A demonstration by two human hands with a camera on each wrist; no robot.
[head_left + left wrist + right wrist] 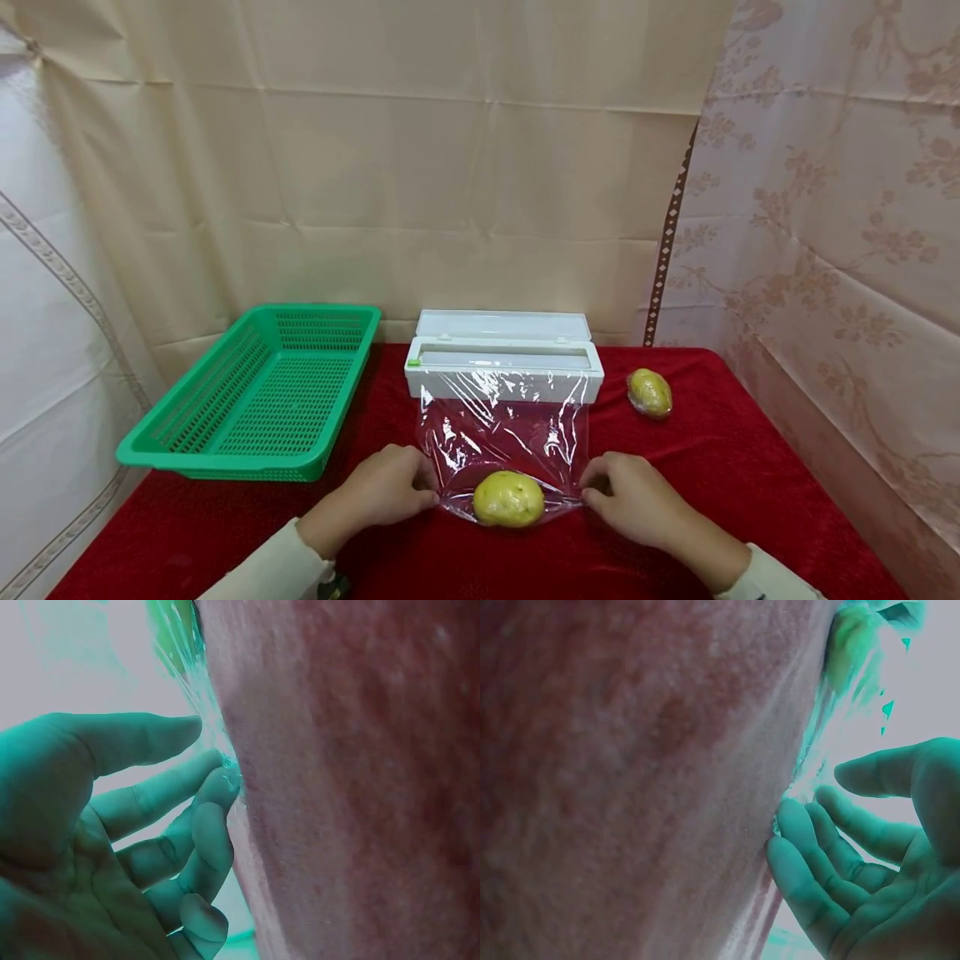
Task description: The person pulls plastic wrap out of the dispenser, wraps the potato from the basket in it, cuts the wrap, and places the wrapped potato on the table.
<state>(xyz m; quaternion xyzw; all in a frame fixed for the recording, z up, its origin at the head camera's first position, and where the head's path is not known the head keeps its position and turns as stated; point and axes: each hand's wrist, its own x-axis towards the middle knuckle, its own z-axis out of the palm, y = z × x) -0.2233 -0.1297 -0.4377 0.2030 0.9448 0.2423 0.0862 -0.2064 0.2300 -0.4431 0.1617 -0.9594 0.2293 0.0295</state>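
Note:
A yellow potato (508,499) lies at the front end of a sheet of clear plastic wrap (498,429), whose front edge folds up around it. The sheet stretches from a white wrap dispenser (505,383) with its lid raised. At the left corner of the sheet, my left hand (393,485) holds the gathered film with curled fingers. My right hand (633,498) holds the opposite corner at its fingertips. Both wrist views show the film bunched at the fingertips, with thumb (161,741) and thumb (881,771) close by; exact contact is hard to see.
A green plastic basket (322,458) stands on the left of the red cloth-covered table (720,467). To the right of the dispenser lies a second potato (649,393), wrapped in film. A beige curtain (450,167) hangs behind the table, and a floral one (847,250) at the right.

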